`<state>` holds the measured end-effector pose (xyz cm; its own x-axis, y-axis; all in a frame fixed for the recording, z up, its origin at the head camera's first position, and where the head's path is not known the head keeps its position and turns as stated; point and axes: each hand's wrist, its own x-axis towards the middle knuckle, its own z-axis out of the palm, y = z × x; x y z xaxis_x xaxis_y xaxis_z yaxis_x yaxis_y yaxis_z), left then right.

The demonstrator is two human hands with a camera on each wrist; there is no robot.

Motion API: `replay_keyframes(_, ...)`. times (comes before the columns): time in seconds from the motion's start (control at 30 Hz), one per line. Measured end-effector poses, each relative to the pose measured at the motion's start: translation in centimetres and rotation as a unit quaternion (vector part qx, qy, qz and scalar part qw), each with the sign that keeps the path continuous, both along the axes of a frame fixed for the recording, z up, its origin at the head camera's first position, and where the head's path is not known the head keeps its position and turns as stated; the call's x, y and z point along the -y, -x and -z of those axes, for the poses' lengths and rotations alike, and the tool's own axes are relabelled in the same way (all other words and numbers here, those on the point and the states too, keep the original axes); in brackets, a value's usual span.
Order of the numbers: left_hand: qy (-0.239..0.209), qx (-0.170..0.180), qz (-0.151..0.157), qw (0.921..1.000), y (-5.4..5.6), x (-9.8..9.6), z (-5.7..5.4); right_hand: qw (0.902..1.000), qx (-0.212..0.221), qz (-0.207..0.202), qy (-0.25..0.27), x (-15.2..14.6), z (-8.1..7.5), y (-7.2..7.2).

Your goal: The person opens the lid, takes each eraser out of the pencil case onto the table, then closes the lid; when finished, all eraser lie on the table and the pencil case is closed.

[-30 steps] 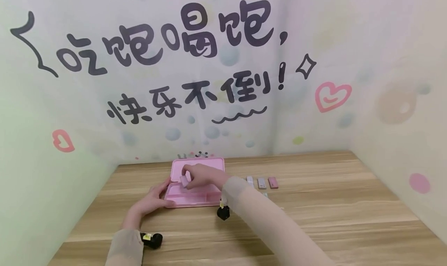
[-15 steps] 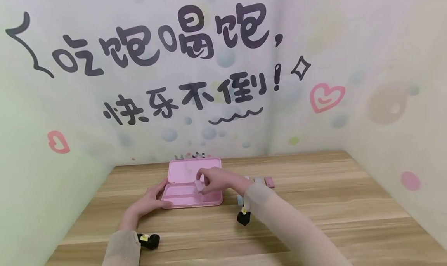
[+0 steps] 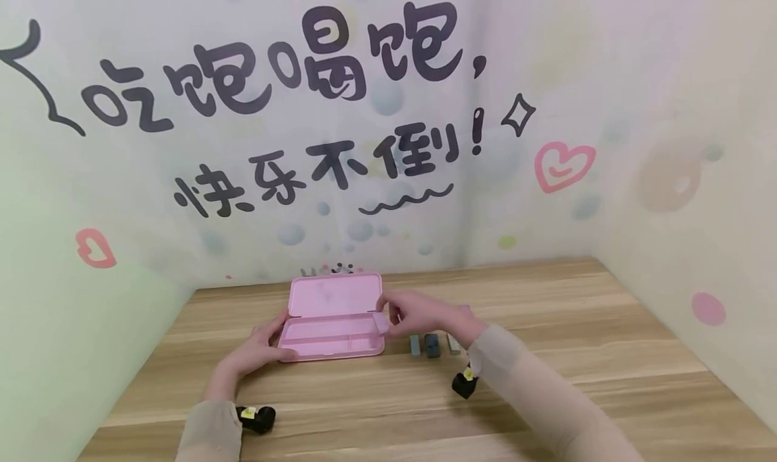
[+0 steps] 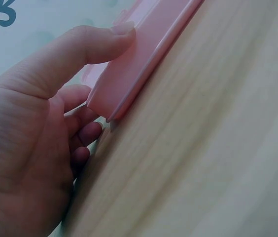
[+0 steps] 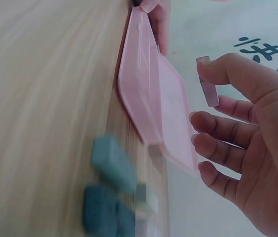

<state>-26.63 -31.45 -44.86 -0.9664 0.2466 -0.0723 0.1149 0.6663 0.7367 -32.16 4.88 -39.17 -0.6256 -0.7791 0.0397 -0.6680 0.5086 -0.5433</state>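
Observation:
A pink pencil case lies with its lid raised at the back of the table. Its tray has a long divider and a small section at the right. My left hand holds the case's left end, the thumb over the wall in the left wrist view. Between thumb and index finger my right hand pinches a small lilac block, over the case's right end in the head view. The other right fingers are loosely bent in the right wrist view.
Right of the case stand small blocks: a pale teal block, a dark blue block and a whitish block. My right forearm partly hides that area. A lettered backdrop closes off the table's rear.
My right hand has moved right with the lilac block, from over the middle of the case to its right end. The left hand has stayed on the case.

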Motion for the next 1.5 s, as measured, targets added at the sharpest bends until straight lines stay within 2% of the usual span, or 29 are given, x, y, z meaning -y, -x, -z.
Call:
replay_keyframes(0.23, 0.003, 0.010, -0.006, 0.9999, 0.1, 0.0, -0.2, 0.9998, -0.007, 0.012, 0.013, -4.4, 0.5, -0.7)
replay_keyframes(0.6, 0.003, 0.016, -0.013, 0.9998, 0.0, 0.1, 0.0, 0.9965, 0.021, 0.059, 0.056, -10.1, 1.9, -1.9)
replay_keyframes(0.87, 0.002, 0.010, -0.007, 0.9999, 0.0, 0.2, 0.2, 0.9930, 0.039, 0.086, 0.071, -13.4, 3.0, -2.1)
replay_keyframes(1.07, -0.003, 0.009, -0.005, 0.9999, 0.1, 0.2, 0.3, 0.9910, 0.037, 0.113, 0.060, -15.0, 3.6, -1.9)
replay_keyframes(1.23, -0.006, 0.006, -0.005, 1.0000, 0.0, 0.3, 0.2, 0.9916, 0.036, 0.111, 0.056, -15.7, 3.9, -1.7)
replay_keyframes(1.5, -0.008, -0.005, 0.002, 1.0000, 0.2, 0.2, 0.4, 0.9903, 0.058, 0.120, 0.039, -16.1, 4.4, -1.7)
